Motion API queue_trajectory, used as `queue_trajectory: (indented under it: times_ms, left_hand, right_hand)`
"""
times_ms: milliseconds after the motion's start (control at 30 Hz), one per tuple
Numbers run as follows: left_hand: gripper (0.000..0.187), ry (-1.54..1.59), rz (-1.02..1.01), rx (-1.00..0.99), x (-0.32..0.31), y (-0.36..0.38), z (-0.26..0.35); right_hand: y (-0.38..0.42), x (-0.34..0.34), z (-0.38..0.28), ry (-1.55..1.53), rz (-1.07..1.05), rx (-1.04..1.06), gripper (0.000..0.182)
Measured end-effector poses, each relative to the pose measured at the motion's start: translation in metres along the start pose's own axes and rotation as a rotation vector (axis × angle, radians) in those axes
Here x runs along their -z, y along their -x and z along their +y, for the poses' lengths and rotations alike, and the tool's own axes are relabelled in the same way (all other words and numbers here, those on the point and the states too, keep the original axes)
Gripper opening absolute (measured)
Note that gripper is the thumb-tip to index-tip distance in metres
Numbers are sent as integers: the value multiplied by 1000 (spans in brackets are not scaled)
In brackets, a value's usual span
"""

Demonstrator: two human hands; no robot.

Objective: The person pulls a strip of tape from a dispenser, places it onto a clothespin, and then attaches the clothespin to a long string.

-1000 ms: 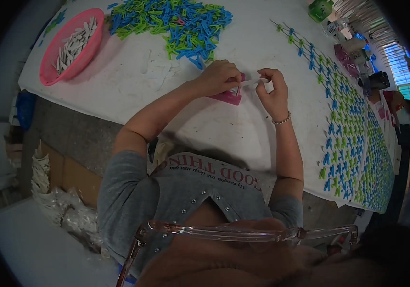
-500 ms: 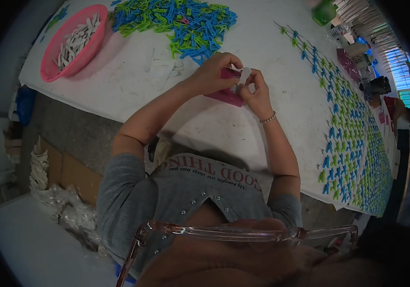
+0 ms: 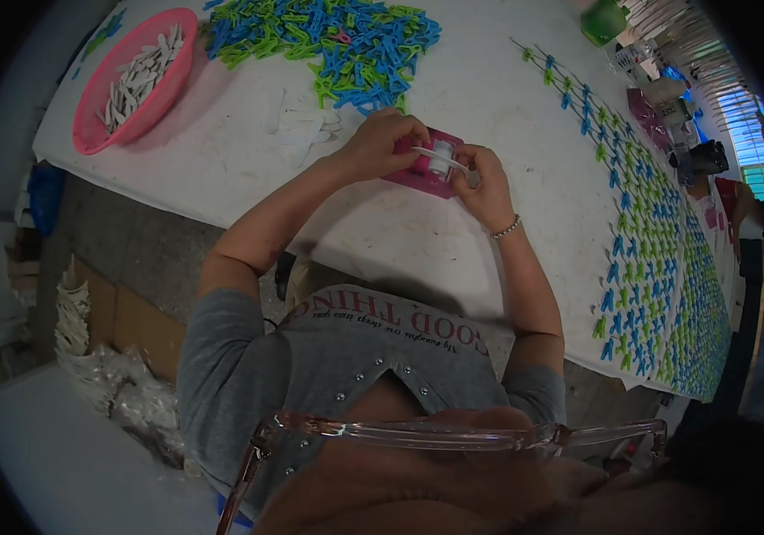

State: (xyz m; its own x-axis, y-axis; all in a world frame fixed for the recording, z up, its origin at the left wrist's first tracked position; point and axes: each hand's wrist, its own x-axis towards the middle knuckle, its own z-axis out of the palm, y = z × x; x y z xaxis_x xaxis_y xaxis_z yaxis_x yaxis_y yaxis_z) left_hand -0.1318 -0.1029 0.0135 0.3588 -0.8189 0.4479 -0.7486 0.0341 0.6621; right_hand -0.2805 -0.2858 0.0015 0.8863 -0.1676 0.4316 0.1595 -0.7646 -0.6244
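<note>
A thin white strip (image 3: 435, 155) stretches between my two hands, just above a pink holder (image 3: 419, 181) with a whitish roll-like part in it. My left hand (image 3: 380, 147) pinches the strip's left end. The strip's right end is pinched by my right hand (image 3: 486, 185), which wears a bead bracelet. Both hands are close to the holder, one on each side. On the white table (image 3: 373, 236), flat whitish pieces (image 3: 310, 129) lie left of my left hand.
A pink basin (image 3: 87, 116) of white pieces stands at the upper left. Blue and green clips (image 3: 355, 53) are heaped beyond my hands. Rows of clips (image 3: 640, 241) cover the right side. Bottles and a green container (image 3: 603, 22) stand at the upper right, near another person (image 3: 739, 207).
My hands have moved apart, my left hand toward the left and nearer me. The white piece now shows as a narrow strip between them, and more of the pink holder is visible.
</note>
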Motion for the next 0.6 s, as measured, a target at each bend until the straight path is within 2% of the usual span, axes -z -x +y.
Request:
queue_trajectory:
  times_ms: [367, 433, 533, 600]
  left_hand:
    - [20, 10, 9, -51, -30, -17, 4]
    - [22, 89, -151, 63, -34, -24, 10]
    - [23, 134, -104, -39, -43, -30, 14]
    - [24, 162, -60, -31, -40, -29, 13]
  right_hand:
    - [0, 42, -15, 114, 71, 24, 34]
    - [-6, 53, -26, 126, 62, 34, 34]
    - [-11, 63, -36, 118, 35, 19, 35]
    - [-20, 66, -38, 102, 16, 1, 35]
